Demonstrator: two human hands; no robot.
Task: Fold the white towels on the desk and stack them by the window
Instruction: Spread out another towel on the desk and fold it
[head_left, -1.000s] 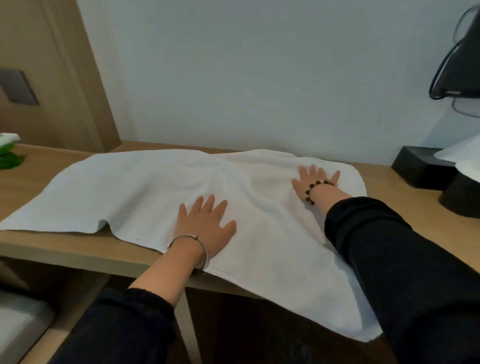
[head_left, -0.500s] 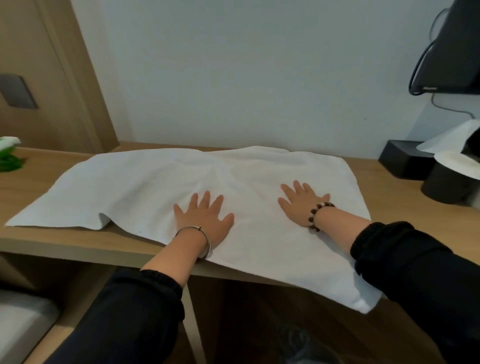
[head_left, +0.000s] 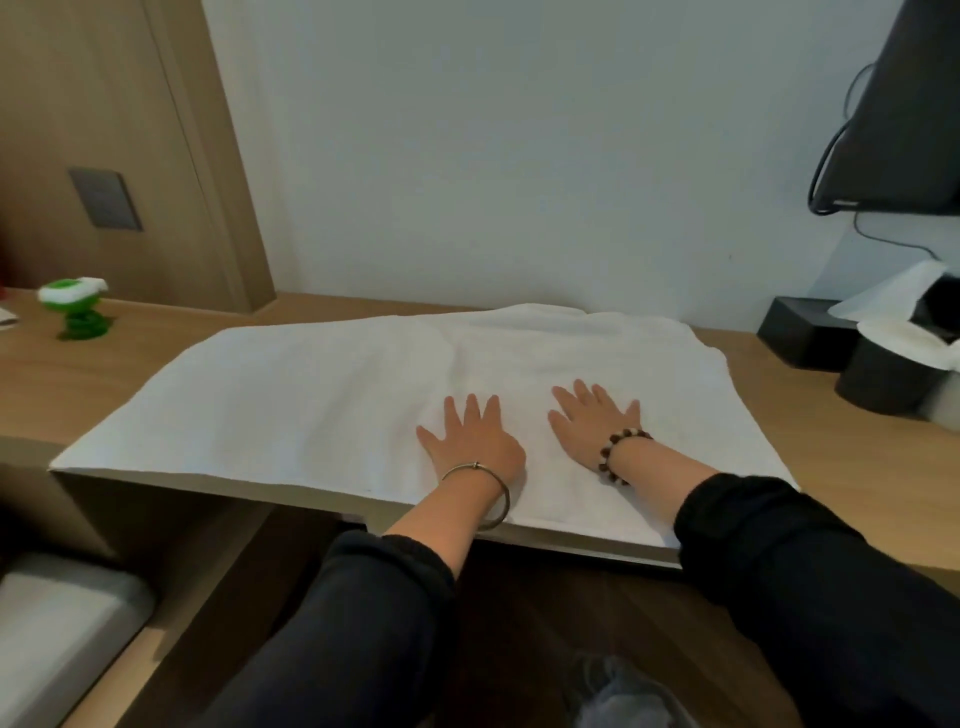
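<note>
A white towel lies spread flat across the wooden desk, its near edge lined up with the desk's front edge. My left hand rests palm down on the towel near the front, fingers spread, a thin metal bangle on the wrist. My right hand lies flat on the towel just to the right of it, fingers straight, with a bead bracelet on the wrist. The two hands are close together near the towel's middle. Neither hand holds anything.
A green and white object stands on the desk at the far left. At the right sit a black box and a black round holder with white paper. A dark screen with cables hangs above them.
My right hand has slid left across the towel toward my left hand. The towel's hanging front part now lies on the desk, its edge along the desk front. The view has shifted.
</note>
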